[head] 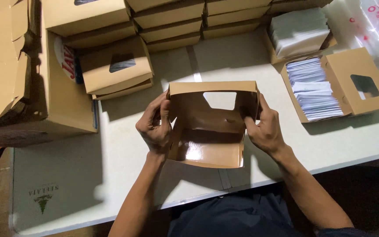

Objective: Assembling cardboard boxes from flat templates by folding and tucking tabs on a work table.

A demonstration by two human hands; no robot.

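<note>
A brown cardboard box [207,145] with a square window cut-out in its lid stands half-folded on the white table [132,145], its glossy inside facing me. My left hand [154,127] grips its left side wall, fingers curled over the edge. On the opposite side, my right hand [264,127] holds the right wall, thumb pressed inside the box. The lid stands upright at the far side.
Finished window boxes [117,66] are stacked at the back left, and more stacks [172,22] run along the back. A large brown carton [31,87] stands at the left. An open box of white paper sheets [314,90] lies at the right, with plastic bags [373,22] behind it.
</note>
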